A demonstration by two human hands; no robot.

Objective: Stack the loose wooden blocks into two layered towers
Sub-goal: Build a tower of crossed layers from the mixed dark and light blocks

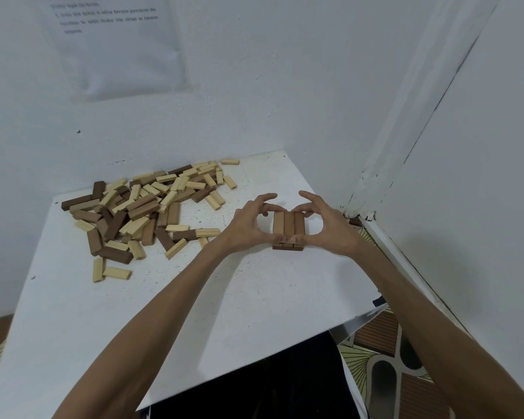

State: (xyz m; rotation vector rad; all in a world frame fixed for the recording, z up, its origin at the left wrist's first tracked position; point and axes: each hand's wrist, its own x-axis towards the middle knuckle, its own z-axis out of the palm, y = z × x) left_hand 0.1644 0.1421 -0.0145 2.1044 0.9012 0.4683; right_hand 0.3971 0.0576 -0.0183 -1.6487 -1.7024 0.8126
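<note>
The small tower [288,228] sits on the right side of the white worktop [254,297], near the corner where the two walls meet. On top I see three brown blocks lying side by side and touching, with their long sides pointing away from me. At the near edge, a lower layer [287,247] peeks out from under them. I cannot tell how many layers there are in all.

I think these blocks are light, hard and smooth. They will not bend or break. But they can slide on each other, so one bump could push a layer crooked. The best place to hold them is at the short ends, squeezing all three at once so they sit tight together. I want soft, even pushes from both sides.

The left grip [246,226] curls round the left side of the tower, thumb at the near end and fingers at the far end. The right grip [330,228] does the same on the right side. Both are pinching the tower, and the two thumbs almost meet at the near end. The tower lies right between the two grips, in the ring that the curled fingers make.

The loose pile [146,207] lies to the left, well apart from the tower. Pale and dark blocks are mixed up in it. I think the job has only just begun, as I see no second tower yet.
</note>
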